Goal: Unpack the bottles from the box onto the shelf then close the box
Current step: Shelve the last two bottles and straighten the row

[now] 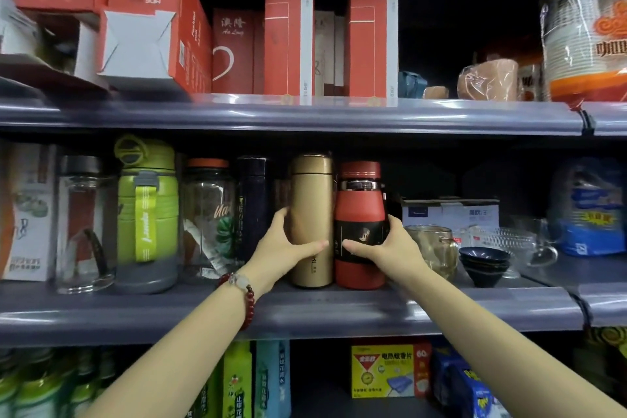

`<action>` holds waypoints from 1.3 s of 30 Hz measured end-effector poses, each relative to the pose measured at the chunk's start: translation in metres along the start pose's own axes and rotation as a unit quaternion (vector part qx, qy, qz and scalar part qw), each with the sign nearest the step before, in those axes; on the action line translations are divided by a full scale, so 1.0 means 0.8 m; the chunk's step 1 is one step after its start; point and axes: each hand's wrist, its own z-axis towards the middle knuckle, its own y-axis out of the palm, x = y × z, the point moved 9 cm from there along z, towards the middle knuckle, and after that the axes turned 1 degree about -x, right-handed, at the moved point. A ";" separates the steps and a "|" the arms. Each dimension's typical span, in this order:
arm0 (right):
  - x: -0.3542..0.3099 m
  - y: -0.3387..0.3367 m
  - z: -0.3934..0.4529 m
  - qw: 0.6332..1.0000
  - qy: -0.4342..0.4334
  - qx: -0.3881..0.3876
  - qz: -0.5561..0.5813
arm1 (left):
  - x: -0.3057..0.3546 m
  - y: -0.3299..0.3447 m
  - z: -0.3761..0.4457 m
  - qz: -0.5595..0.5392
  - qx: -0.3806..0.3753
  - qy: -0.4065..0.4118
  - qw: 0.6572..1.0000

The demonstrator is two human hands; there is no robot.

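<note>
A gold bottle (312, 200) and a red bottle with a black band (360, 207) stand upright side by side on the middle shelf (305, 312). My left hand (283, 246) wraps the gold bottle's lower part from the left. Around the red bottle's black band from the right is my right hand (385, 248). Both bottles touch the shelf surface. The box is not in view.
Left of the gold bottle stand a dark blue bottle (252, 204), a clear glass jar (208, 217), a green bottle (147, 210) and another clear bottle (84, 224). To the right sit a glass mug (436, 248), stacked dark bowls (483, 265) and glass cups. Red cartons fill the upper shelf.
</note>
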 end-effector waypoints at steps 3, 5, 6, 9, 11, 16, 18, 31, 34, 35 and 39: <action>0.009 -0.001 -0.006 1.000 0.014 0.001 -0.027 | 0.002 0.002 -0.004 0.024 0.011 0.014 1.000; 0.018 0.000 -0.005 0.999 0.029 -0.008 -0.029 | -0.001 0.002 -0.002 0.012 0.004 0.011 1.000; 0.021 0.000 -0.003 0.999 0.036 -0.022 -0.019 | -0.004 0.001 -0.001 0.000 -0.005 0.005 1.000; 0.026 0.004 0.001 0.992 0.066 -0.096 0.047 | -0.010 0.001 -0.001 -0.028 -0.038 -0.016 0.999; 0.022 0.008 -0.003 0.986 0.073 -0.129 0.081 | -0.012 0.002 -0.002 -0.032 -0.046 -0.021 0.998; 0.026 0.012 0.003 0.994 0.057 -0.093 0.012 | -0.013 0.001 -0.002 0.009 -0.042 -0.029 0.999; 0.030 0.012 0.007 0.996 0.055 -0.066 -0.031 | -0.014 0.001 -0.001 0.022 -0.043 -0.035 0.998; 0.022 0.011 0.002 0.997 0.042 0.000 -0.067 | -0.010 0.000 -0.010 0.058 -0.008 -0.022 0.998; 0.022 0.012 0.004 0.996 0.052 0.014 -0.069 | -0.006 -0.001 -0.012 0.068 0.006 -0.013 0.998; 0.026 0.015 0.007 0.997 0.061 -0.017 -0.037 | -0.007 -0.003 -0.011 0.067 0.004 -0.017 0.998; 0.035 0.024 0.006 0.972 0.098 -0.148 0.155 | -0.020 -0.006 -0.008 0.060 -0.031 -0.041 0.997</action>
